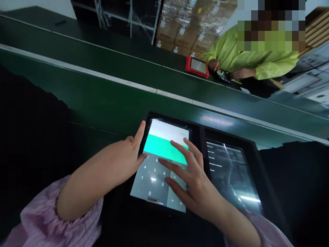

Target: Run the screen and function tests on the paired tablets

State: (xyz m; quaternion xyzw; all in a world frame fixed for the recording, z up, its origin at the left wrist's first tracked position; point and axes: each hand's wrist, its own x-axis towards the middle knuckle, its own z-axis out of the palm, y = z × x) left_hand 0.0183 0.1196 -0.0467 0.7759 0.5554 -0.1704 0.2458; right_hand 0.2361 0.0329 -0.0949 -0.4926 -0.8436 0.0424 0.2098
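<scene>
A tablet (154, 178) lies in a dark tray, its lit screen showing a calculator keypad below a white and bright green area. My right hand (196, 178) is over the screen with its fingers spread; whether the fingertips touch the glass I cannot tell. At the tablet's left edge is my left hand (132, 151), with the index finger stretched out along the edge and the thumb apart from it near the 7 key. Its other fingers are mostly hidden. To the right, a second tablet (228, 175) shows a dark screen with a short text menu.
The black tray (203, 137) frames both tablets. Beyond it runs a green work surface (102, 92) with a pale metal rail (115, 80). Across from me, a person in a yellow jacket (228, 48) handles a dark item near a red-cased device (196, 67). Wrapped cardboard boxes (187, 31) stand behind.
</scene>
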